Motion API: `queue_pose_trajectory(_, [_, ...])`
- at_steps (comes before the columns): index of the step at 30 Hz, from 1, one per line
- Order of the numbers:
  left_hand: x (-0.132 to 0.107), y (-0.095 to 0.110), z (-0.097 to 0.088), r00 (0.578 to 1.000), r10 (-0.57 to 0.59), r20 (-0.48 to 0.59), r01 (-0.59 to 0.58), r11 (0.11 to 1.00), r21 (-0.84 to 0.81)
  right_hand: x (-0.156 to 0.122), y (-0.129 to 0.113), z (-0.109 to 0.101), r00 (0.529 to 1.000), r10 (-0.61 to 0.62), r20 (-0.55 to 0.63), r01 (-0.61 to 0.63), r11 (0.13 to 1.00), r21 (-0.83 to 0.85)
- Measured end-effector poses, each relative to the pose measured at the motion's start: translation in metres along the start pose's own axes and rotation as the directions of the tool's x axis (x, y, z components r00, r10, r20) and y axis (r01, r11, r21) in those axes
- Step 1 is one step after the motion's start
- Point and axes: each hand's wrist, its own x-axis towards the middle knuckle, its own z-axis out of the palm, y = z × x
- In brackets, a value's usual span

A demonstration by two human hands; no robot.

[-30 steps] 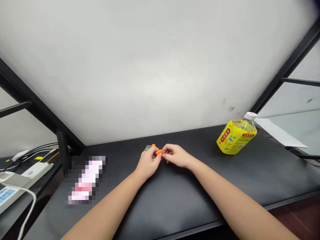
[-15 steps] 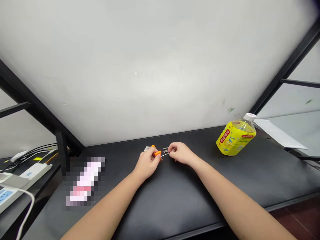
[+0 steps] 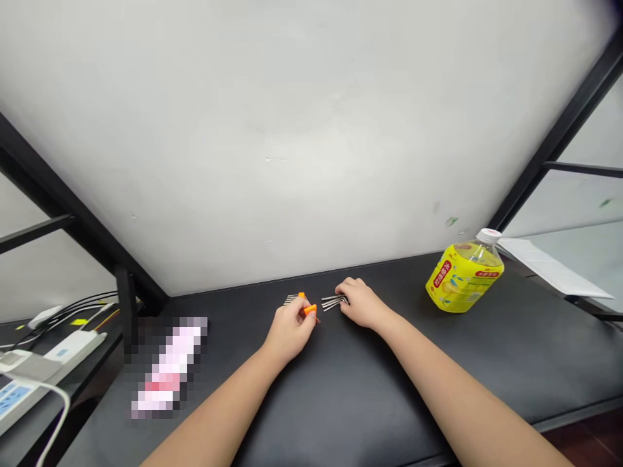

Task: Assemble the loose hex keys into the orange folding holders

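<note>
My left hand is closed around an orange hex key holder, thumb and fingers pinching it. A second orange part shows just beyond my fingers, with several thin metal keys sticking out to the left. To the right, my right hand curls its fingers over the bent ends of several L-shaped hex keys. Their straight ends point left toward the holder. A small gap separates the keys from the holder. My right fingertips are partly hidden.
A large yellow-labelled drink bottle stands on the black table to the right. A blurred-out pinkish object lies at left. Beyond it are a power strip and cables. White papers lie at far right; a pale wall rises behind.
My right hand has moved off slightly right from the orange holder, where it pinched a single hex key, to the bunch of keys. My left hand keeps its hold. The view has shifted slightly.
</note>
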Motion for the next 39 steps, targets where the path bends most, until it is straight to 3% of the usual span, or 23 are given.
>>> queue_pose_trajectory(4, [0.000,-0.002,0.001,1.000,0.002,-0.021,-0.003,0.999,-0.046,0.002,-0.004,0.000,0.996,0.030,-0.087,-0.030,1.000,0.001])
queue_pose_trajectory(6, [0.000,-0.002,0.001,1.000,0.008,-0.028,-0.010,0.998,-0.055,-0.001,-0.012,-0.002,0.992,0.013,-0.126,-0.001,0.995,0.095])
queue_pose_trajectory(9, [-0.001,0.001,0.001,0.999,0.023,-0.024,-0.024,0.999,-0.024,-0.008,-0.029,-0.003,0.997,-0.073,0.000,0.067,0.908,0.414])
queue_pose_trajectory(11, [-0.001,0.002,0.000,0.999,0.038,-0.018,-0.038,0.999,0.005,-0.013,-0.039,-0.002,0.987,-0.118,0.108,0.039,0.831,0.555])
queue_pose_trajectory(17, [-0.001,0.001,0.001,0.999,0.054,0.007,-0.054,0.997,0.052,-0.016,-0.048,0.005,0.979,-0.056,0.196,-0.087,0.755,0.650])
queue_pose_trajectory(25, [-0.003,0.001,0.003,0.995,0.076,0.069,-0.081,0.994,0.075,-0.013,-0.050,0.003,0.927,0.070,0.369,-0.330,0.623,0.710])
queue_pose_trajectory(31, [-0.005,0.007,0.002,0.977,0.159,0.143,-0.179,0.974,0.139,-0.016,-0.051,-0.003,0.923,0.081,0.376,-0.324,0.690,0.647])
queue_pose_trajectory(35, [-0.005,0.007,0.001,0.978,0.150,0.147,-0.172,0.973,0.155,-0.015,-0.045,-0.006,0.906,0.103,0.411,-0.358,0.706,0.611])
queue_pose_trajectory(39, [-0.003,0.004,0.000,0.987,0.105,0.123,-0.120,0.986,0.119,-0.012,-0.031,-0.013,0.928,0.169,0.331,-0.319,0.819,0.477])
